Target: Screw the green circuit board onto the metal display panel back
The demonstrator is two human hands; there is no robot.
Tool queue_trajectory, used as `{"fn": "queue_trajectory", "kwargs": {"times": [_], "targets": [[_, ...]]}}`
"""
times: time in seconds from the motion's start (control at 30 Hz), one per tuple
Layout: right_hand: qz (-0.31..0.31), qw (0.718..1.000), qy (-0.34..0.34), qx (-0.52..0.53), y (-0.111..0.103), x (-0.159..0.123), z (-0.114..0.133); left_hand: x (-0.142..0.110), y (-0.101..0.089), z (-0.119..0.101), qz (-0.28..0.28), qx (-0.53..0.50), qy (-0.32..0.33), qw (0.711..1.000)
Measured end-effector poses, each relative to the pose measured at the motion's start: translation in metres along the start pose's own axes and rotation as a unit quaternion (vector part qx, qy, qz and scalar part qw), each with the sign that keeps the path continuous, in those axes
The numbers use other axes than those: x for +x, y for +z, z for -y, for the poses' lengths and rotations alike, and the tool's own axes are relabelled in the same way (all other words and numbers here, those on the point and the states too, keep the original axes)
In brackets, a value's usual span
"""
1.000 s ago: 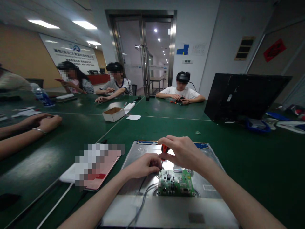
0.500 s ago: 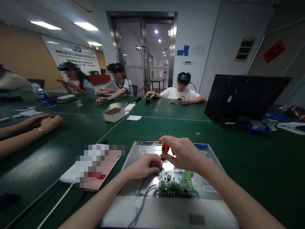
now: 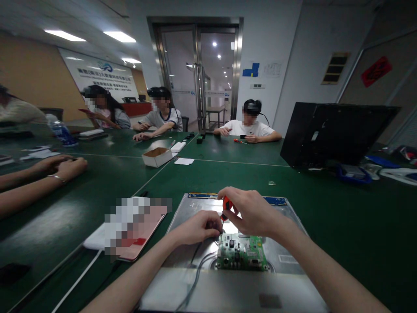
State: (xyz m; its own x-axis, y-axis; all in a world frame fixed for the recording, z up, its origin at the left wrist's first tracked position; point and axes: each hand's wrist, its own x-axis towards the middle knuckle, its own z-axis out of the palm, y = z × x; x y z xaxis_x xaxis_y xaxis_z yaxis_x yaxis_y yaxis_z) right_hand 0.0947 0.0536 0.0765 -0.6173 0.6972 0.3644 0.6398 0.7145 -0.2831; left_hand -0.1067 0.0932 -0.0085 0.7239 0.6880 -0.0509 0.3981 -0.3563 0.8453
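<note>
My right hand (image 3: 250,211) grips a red and black screwdriver (image 3: 226,203) from above. The shaft points down to the upper left corner of a green circuit board (image 3: 241,253). Close beside the tip, my left hand (image 3: 200,226) has its fingers curled together at that same corner; whether they pinch something small is hidden. The board lies on a silvery metal panel (image 3: 286,282) that has a blue strip (image 3: 275,201) along its far edge. Grey cables (image 3: 196,278) run from the board's left side towards me.
Left of the panel lie a pink phone (image 3: 146,230) and a white device (image 3: 97,237) with a white cable. A small open box (image 3: 157,157) stands farther off. A black monitor (image 3: 332,134) is at the right. Co-workers sit around the green table (image 3: 228,174); one person's hands (image 3: 67,168) rest at the left.
My hands and the screwdriver hold nearly the same place at the board's corner. Across the table, a co-worker's hand has let go of a small dark object and drawn back to the right.
</note>
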Motion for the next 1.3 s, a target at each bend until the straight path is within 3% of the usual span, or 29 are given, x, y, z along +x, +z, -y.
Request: {"fn": "queue_trajectory", "kwargs": {"times": [0.2, 0.47, 0.8, 1.07, 1.3], "targets": [[0.013, 0.999, -0.012, -0.045, 0.0, 0.001, -0.001, -0.002, 0.0, -0.005, -0.016, 0.008, 0.0, 1.0], [0.012, 0.999, -0.022, 0.039, -0.004, -0.001, 0.003, 0.0, 0.001, 0.004, 0.004, 0.0, 0.009, 1.0], [0.006, 0.999, -0.01, -0.046, 0.001, 0.001, -0.002, -0.002, 0.0, -0.008, -0.014, 0.02, -0.007, 1.0], [-0.001, 1.0, 0.007, 0.001, -0.001, -0.001, 0.003, 0.0, 0.001, 0.001, -0.001, -0.003, 0.003, 1.0], [-0.004, 0.999, 0.01, -0.033, 0.002, 0.002, -0.001, -0.002, 0.001, -0.007, -0.013, 0.016, 0.004, 1.0]]}}
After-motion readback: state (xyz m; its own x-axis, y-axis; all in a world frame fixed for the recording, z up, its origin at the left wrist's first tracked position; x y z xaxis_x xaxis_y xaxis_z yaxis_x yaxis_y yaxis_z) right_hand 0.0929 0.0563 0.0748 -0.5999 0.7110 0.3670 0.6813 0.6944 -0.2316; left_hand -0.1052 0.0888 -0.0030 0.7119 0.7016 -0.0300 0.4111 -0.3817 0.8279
